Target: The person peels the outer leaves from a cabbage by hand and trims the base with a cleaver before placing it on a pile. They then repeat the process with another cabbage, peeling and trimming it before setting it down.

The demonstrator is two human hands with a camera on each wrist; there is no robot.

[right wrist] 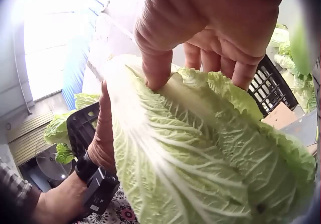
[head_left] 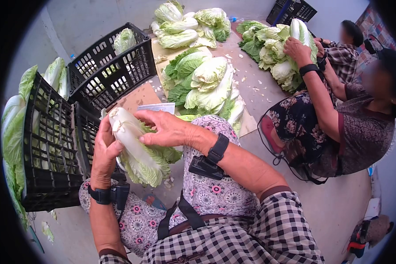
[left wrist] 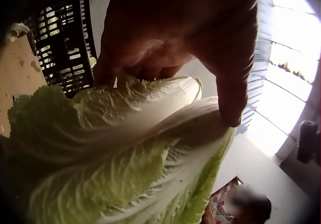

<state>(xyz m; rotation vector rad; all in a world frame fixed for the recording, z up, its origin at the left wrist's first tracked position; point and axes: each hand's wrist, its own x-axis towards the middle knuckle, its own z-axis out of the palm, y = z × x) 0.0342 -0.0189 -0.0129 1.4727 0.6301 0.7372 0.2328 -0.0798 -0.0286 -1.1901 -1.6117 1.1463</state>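
Observation:
A napa cabbage (head_left: 138, 147) is held between both hands over the lap, its white base up and its leafy end toward the knees. My left hand (head_left: 104, 152) grips it near the base; the left wrist view shows the thumb and curled fingers of the left hand (left wrist: 180, 38) around the cabbage (left wrist: 135, 148). From the other side my right hand (head_left: 165, 127) holds it, thumb on the outer leaves. The right wrist view shows the right hand (right wrist: 210, 28) with its thumb pressed on the cabbage (right wrist: 185, 148) and fingertips behind the leaves.
Black crates (head_left: 53, 145) with cabbages stand at the left. Cabbage piles (head_left: 207, 83) lie on cardboard (head_left: 248, 125) ahead. A seated person (head_left: 361, 127) at the right handles another cabbage (head_left: 300, 35); someone else (head_left: 344, 57) sits behind. Leaf scraps lie on the floor (head_left: 262, 83).

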